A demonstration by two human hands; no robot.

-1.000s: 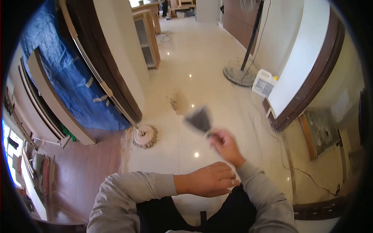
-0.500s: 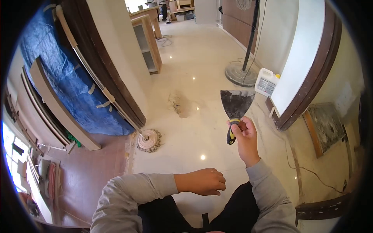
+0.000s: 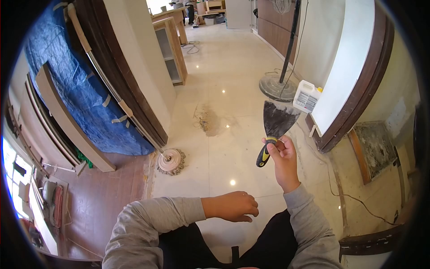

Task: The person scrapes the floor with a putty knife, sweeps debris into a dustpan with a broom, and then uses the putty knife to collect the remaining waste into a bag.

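My right hand (image 3: 285, 157) is closed around the black and yellow handle of a putty knife (image 3: 281, 119). Its wide dark blade points up, tilted slightly to the right, with pale residue along the edge. In front of my lap hangs my left hand (image 3: 233, 206), back upward, holding nothing, with its fingers loosely bent and the thumb apart. Beyond both hands, a dirty patch with debris (image 3: 206, 121) marks the glossy tiled floor (image 3: 224, 152).
A long-handled mop (image 3: 170, 162) leans at the left beside a blue tarp (image 3: 85, 98) and wooden boards. To the right are a white jug (image 3: 307, 96), a round-based floor machine (image 3: 275, 85) and a loose cable (image 3: 329, 172). A wooden cabinet (image 3: 172, 51) stands farther back.
The putty knife has turned in my right hand, its blade swinging right and its handle end left. My left hand has shifted slightly up and left.
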